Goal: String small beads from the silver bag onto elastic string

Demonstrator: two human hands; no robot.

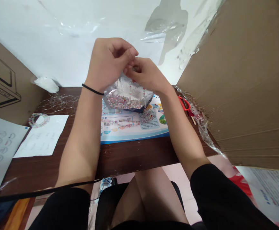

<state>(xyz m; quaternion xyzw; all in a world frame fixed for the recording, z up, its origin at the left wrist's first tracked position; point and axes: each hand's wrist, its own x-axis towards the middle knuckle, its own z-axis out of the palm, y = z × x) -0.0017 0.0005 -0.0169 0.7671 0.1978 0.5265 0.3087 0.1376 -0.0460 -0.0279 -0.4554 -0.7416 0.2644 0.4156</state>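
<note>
My left hand (pixel 114 60) and my right hand (pixel 145 73) meet fingertip to fingertip above a clear plastic bag. Both are closed in a pinch. From them hangs a thin beaded string (pixel 144 91), its two sides seen against the bag; its ends are hidden in the fingers. Below, the plastic bag (pixel 112 100) stands propped on the table with many small pink, white and coloured beads (pixel 123 101) inside. In front of its right corner rests a heap of strung beads (pixel 148 115). A beaded strand (pixel 120 121) lies along the printed sheet (pixel 134 135).
A beaded bracelet (pixel 39 120) rests on a white paper (pixel 42 142) at left, near tangled clear thread (pixel 60 103) and a white plastic bundle (pixel 47 84). Red-handled scissors (pixel 184 103) lie at right. Cardboard walls (pixel 250 80) close off both sides of the dark table (pixel 134 156).
</note>
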